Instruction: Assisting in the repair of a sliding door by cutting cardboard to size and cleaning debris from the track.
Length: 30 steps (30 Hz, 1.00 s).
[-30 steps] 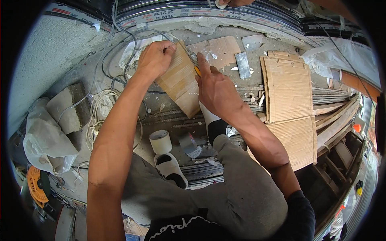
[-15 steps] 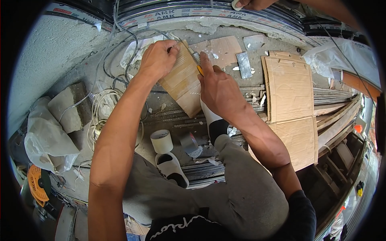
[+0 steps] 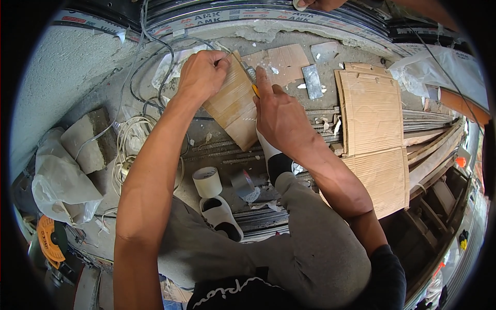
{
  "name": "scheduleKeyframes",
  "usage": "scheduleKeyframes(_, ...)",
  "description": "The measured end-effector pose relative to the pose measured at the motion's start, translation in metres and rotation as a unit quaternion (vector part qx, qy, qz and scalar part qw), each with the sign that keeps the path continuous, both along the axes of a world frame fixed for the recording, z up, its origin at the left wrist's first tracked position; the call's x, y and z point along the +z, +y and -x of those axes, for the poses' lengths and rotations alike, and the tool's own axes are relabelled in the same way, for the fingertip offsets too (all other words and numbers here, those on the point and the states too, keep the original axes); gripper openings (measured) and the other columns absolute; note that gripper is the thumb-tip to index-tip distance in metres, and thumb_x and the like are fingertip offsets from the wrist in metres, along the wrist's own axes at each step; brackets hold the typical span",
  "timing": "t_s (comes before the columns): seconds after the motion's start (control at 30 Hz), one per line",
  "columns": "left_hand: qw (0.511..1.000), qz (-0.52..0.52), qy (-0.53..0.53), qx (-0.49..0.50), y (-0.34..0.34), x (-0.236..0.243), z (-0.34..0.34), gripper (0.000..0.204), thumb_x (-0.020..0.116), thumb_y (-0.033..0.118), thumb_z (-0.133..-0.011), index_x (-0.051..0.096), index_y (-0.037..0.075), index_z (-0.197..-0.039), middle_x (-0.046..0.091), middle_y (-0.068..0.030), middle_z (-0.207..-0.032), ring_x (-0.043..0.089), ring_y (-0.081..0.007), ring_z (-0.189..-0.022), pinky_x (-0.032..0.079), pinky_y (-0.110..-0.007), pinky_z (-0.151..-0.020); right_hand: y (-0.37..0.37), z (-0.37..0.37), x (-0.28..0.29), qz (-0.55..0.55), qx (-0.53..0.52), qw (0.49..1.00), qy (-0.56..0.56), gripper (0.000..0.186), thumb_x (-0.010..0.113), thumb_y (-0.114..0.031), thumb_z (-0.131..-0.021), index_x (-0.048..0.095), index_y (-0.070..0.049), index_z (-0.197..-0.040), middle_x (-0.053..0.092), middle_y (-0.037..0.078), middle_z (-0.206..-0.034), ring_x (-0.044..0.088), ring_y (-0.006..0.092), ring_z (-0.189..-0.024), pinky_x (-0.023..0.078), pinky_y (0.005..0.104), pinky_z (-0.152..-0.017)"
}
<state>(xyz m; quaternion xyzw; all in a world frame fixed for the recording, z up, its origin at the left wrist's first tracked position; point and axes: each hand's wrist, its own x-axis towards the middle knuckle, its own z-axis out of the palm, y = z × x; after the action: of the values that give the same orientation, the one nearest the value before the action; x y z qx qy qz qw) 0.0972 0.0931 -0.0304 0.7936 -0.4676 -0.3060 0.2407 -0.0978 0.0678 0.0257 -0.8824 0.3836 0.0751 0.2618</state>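
Pinched in my left hand [image 3: 204, 76] is the upper part of a narrow brown cardboard piece [image 3: 235, 111], which slants down to the right. My right hand [image 3: 284, 116] is closed around a yellow-handled utility knife [image 3: 255, 90], its index finger stretched along the top. The knife's metal front lies against the cardboard's right edge, near the top; the blade's tip is too small to make out. Behind the knife, a flat cardboard scrap [image 3: 284, 59] lies on the dusty floor, with a small grey metal plate [image 3: 312, 81] beside it.
A large folded cardboard sheet [image 3: 372, 119] lies at the right. Two tape rolls, one whitish [image 3: 206, 182] and one grey [image 3: 242, 183], stand by my feet. Coiled cables [image 3: 134, 139] and a concrete block [image 3: 88, 139] are at the left. Another person's hand [image 3: 324, 4] touches the dark frame [image 3: 243, 15].
The knife has slid slightly farther up along the cardboard's edge. My left hand keeps its hold, and the other person's hand has shifted a little left and up.
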Motion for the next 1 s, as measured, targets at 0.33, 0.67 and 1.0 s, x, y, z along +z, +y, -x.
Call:
scheduleKeyframes(0.33, 0.999, 0.037, -0.002, 0.0, 0.002, -0.001, 0.001, 0.023, 0.059, 0.026, -0.093, 0.073, 0.011, -0.103, 0.065, -0.0123, -0.07, 0.059, -0.0218, -0.062, 0.049, -0.036, -0.067, -0.007, -0.01, 0.002, -0.007, 0.014, 1.0, -0.004, 0.063, 0.05, -0.003, -0.084, 0.03, 0.012, -0.142, 0.063, 0.033, -0.096, 0.068, 0.0444, -0.082, 0.057, 0.0458, -0.072)
scheduleKeyframes(0.67, 1.0, -0.005, 0.016, -0.001, 0.0, 0.009, 0.005, 0.022, 0.06, 0.018, -0.086, 0.075, 0.011, -0.099, 0.071, -0.0182, -0.088, 0.068, -0.0357, -0.08, 0.053, -0.041, -0.077, -0.01, -0.01, 0.003, -0.012, 0.004, 1.0, -0.015, 0.056, 0.051, -0.006, -0.089, 0.033, 0.011, -0.139, 0.063, 0.033, -0.09, 0.065, 0.0474, -0.08, 0.054, 0.0495, -0.073)
scheduleKeyframes(1.0, 0.999, 0.017, 0.031, 0.009, 0.005, 0.0, 0.002, 0.021, 0.059, 0.019, -0.087, 0.075, 0.011, -0.099, 0.07, -0.0188, -0.084, 0.067, -0.0357, -0.078, 0.052, -0.042, -0.074, -0.005, -0.005, 0.008, -0.03, 0.006, 0.999, -0.029, 0.053, 0.05, -0.004, -0.088, 0.035, 0.013, -0.136, 0.064, 0.032, -0.088, 0.066, 0.0465, -0.08, 0.055, 0.0482, -0.072)
